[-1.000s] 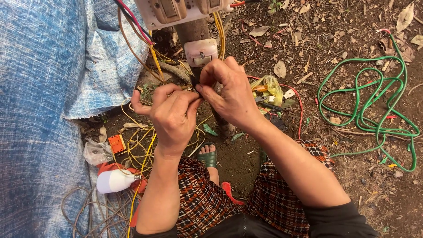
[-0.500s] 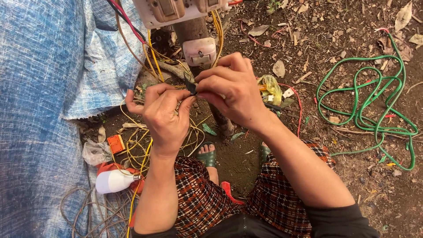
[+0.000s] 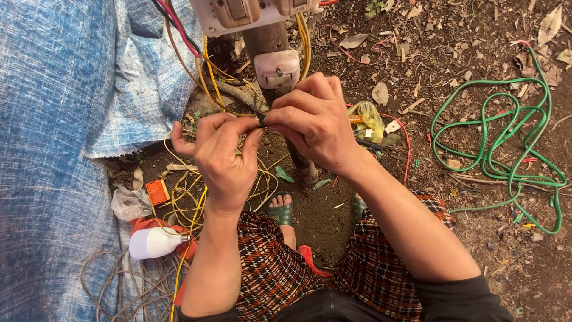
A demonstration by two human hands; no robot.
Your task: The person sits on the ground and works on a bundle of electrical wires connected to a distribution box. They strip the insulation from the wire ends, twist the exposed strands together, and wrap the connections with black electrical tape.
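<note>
Since half a second ago both hands have shifted slightly and stay pressed together at the same small dark piece. Nearest the viewer, below the hands, are knees in a checked skirt [image 3: 280, 280] and a foot in a green sandal [image 3: 280, 210]. Left of the left wrist lie a white bulb [image 3: 154, 242] and an orange box [image 3: 158, 192] among yellow wires [image 3: 193, 203]. The left hand [image 3: 223, 156] is clenched, its fingertips pinching the dark wire end [image 3: 261, 118]. The right hand [image 3: 313, 122] pinches that same end from the other side, fingertips touching the left hand's. Just beyond the hands stands a post [image 3: 271, 39] carrying a white switch [image 3: 277, 67]. Far right of the right hand lies a coiled green cable [image 3: 506, 155] on the dirt.
</note>
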